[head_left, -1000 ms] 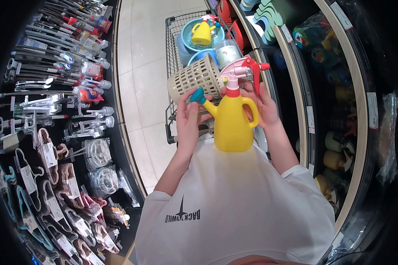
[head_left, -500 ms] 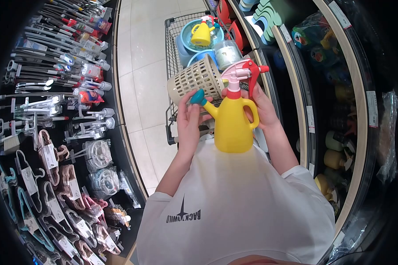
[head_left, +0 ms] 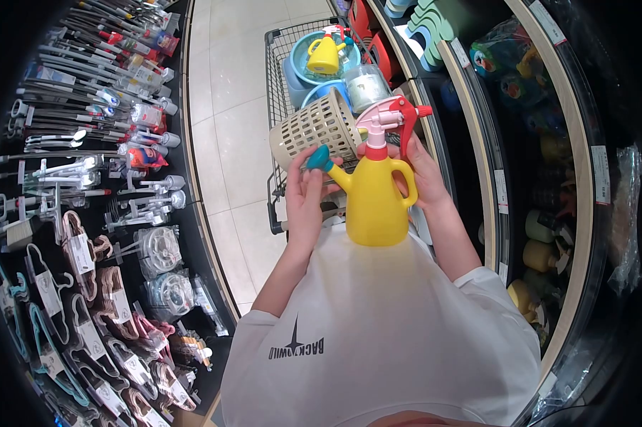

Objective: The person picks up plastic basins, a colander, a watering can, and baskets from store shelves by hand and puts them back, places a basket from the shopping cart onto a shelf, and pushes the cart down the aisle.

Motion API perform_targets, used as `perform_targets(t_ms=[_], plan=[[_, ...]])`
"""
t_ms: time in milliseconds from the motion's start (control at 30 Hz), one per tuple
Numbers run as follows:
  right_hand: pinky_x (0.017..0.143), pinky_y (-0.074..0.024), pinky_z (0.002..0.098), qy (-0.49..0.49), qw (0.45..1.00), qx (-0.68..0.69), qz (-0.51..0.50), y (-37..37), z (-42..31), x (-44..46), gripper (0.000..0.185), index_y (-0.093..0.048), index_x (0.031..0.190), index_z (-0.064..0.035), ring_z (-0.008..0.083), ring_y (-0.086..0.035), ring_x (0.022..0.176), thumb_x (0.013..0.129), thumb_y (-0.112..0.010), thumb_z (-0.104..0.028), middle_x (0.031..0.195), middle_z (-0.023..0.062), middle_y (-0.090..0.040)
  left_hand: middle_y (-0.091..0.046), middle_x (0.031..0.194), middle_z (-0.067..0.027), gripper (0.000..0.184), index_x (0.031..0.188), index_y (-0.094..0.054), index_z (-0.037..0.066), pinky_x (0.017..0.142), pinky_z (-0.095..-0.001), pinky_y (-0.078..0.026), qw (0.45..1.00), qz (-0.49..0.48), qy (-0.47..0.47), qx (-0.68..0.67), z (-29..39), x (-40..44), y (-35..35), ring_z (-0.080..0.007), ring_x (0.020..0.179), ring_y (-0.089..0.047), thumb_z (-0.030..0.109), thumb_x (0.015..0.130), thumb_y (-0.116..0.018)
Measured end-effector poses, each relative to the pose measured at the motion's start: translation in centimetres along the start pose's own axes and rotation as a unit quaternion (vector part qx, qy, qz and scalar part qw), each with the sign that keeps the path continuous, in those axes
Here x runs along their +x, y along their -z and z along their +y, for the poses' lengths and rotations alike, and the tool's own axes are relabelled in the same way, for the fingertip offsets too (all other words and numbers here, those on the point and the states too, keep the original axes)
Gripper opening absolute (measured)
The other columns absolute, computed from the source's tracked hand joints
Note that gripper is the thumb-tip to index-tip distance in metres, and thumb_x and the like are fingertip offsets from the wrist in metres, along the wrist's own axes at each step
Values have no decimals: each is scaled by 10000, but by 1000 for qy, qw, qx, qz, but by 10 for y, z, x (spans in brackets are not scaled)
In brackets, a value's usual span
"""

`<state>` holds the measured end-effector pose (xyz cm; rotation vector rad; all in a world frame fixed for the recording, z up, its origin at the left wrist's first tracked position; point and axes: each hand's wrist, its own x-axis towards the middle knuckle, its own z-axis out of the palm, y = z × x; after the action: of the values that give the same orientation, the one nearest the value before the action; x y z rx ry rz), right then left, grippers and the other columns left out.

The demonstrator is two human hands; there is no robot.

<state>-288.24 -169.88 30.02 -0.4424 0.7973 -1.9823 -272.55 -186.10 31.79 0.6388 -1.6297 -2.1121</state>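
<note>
A yellow spray bottle (head_left: 376, 206) with a red and pink trigger head and a teal-tipped spout is held upright in front of the white shirt. My left hand (head_left: 305, 196) holds the spout side, its fingers around the teal nozzle (head_left: 319, 157). On the other side my right hand (head_left: 426, 174) grips behind the bottle's neck and handle, its fingers partly hidden by the bottle. Just beyond the hands, a beige perforated basket (head_left: 312, 129) lies tilted on the cart.
A shopping cart (head_left: 272, 78) ahead carries a blue basin (head_left: 297, 58), a smaller yellow spray bottle (head_left: 324, 57) and a clear container (head_left: 368, 88). Hangers (head_left: 86, 334) and brushes line the left shelves. Shelf edges (head_left: 593, 178) run along the right.
Over the last second the right hand's fingers near the trigger have shifted slightly lower. The bottle stays in nearly the same place.
</note>
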Motion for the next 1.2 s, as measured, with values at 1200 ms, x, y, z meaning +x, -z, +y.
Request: perform_targets(t_ms=[1200], plan=[[1081,-498,378,-52,998,-10,27,7,5,0,855,-465,1495,69,245,-619,1280,1076,-261,-649,1468,202,-571,-664,1307,-187,395,1500,-415,82,903,-293,-545,1000,4,4,11,-7,1,1,-153,1115,-675,197,1122,-421]])
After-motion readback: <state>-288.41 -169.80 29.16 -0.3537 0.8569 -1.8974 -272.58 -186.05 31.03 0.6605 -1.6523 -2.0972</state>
